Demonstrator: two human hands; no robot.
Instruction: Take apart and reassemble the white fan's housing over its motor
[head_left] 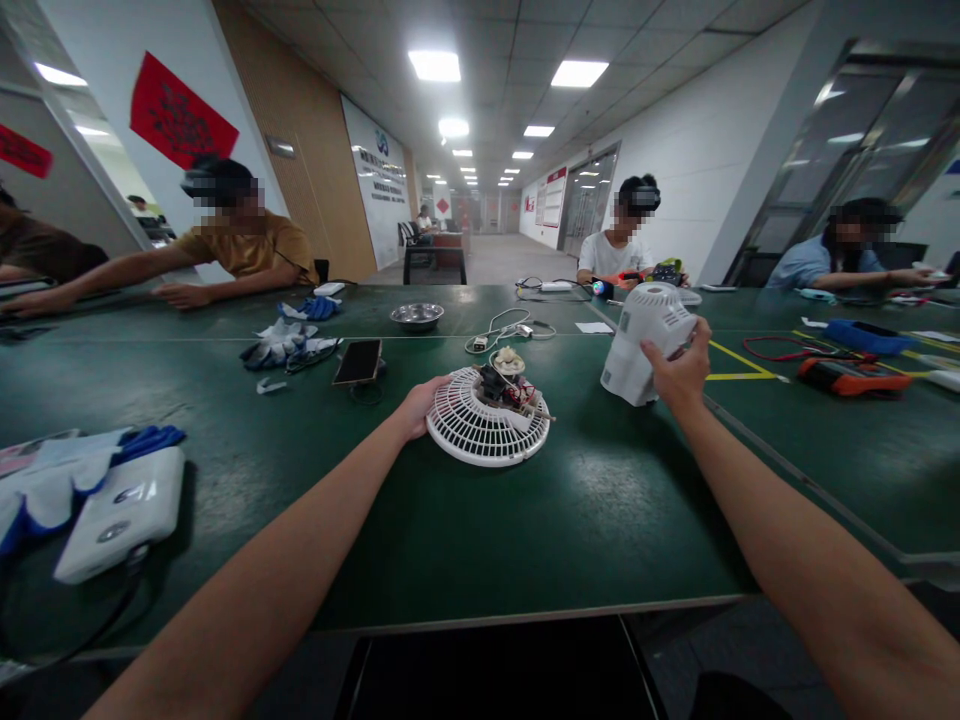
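Note:
A round white fan grille lies near the middle of the green table, with a dark motor and thin wires on top of it. My left hand grips the left rim of the grille, its fingers partly hidden by the rim. To the right, my right hand is closed around the side of a white plastic fan housing with vent slots. The housing is upright and slightly tilted; whether its base touches the table I cannot tell. Behind the motor is a small cream-coloured part.
A white cable, metal bowl, phone and work gloves lie beyond my left hand. A white device sits front left. An orange multimeter and blue tray are at right. Several people sit around the table.

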